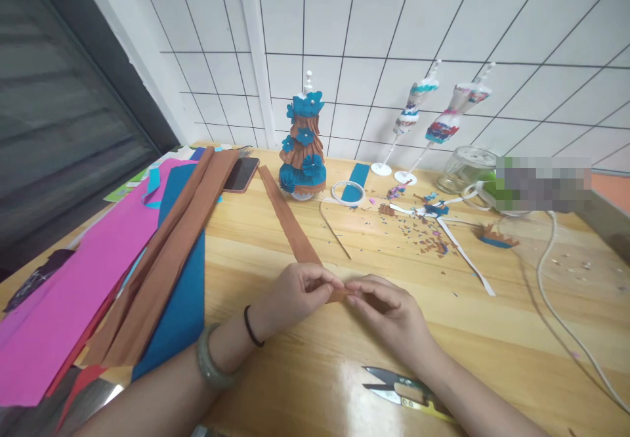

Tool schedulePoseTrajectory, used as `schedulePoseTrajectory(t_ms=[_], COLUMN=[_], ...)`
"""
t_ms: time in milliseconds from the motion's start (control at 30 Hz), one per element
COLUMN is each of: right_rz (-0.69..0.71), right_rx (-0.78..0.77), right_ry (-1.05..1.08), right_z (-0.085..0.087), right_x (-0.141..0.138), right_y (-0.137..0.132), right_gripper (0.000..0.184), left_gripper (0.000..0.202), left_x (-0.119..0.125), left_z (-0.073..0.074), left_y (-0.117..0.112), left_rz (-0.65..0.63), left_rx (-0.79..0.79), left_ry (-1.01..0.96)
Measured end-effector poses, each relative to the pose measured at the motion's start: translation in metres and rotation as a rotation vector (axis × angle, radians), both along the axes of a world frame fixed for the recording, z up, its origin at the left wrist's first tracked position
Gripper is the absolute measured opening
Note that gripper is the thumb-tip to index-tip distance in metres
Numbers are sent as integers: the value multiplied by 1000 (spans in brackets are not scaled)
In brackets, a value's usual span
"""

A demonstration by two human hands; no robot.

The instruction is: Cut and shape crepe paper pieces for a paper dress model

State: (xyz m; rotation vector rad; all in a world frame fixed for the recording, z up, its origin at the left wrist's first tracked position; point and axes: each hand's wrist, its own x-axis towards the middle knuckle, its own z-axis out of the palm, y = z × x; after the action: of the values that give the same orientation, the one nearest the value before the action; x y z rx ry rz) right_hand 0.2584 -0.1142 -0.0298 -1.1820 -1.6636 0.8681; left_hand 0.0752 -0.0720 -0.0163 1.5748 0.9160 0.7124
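Observation:
Both hands meet over the middle of the table at the near end of a long brown crepe paper strip. My left hand pinches the strip's end between thumb and fingers. Close beside it, my right hand also pinches that end, its fingertips almost touching the left ones. From the hands the strip runs away to the upper left, flat on the wood. Thread snips with open blades lie under my right forearm, partly hidden. Behind stands a small dress form covered in brown ruffles and blue paper flowers.
Folded brown, pink and blue crepe paper lie left, near a phone. A tape roll, paper scraps, two bare-stemmed dress forms, a jar and a white cable occupy the back and right.

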Motion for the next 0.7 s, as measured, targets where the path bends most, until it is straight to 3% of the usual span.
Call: schedulePoseTrajectory(t_ms=[167,533,700], right_rz=[14,30,39], right_rx=[13,20,22], right_ry=[12,-19,-12], right_z=[1,2,2], right_x=[0,-2,-1], right_y=[2,2,3], right_gripper=[12,14,15], left_gripper=[16,7,4], left_x=[2,2,1], left_z=[6,4,5], left_y=[-3,-1,0], left_rz=[-7,39,43], left_rx=[25,322,380], left_ry=[-27,150,201])
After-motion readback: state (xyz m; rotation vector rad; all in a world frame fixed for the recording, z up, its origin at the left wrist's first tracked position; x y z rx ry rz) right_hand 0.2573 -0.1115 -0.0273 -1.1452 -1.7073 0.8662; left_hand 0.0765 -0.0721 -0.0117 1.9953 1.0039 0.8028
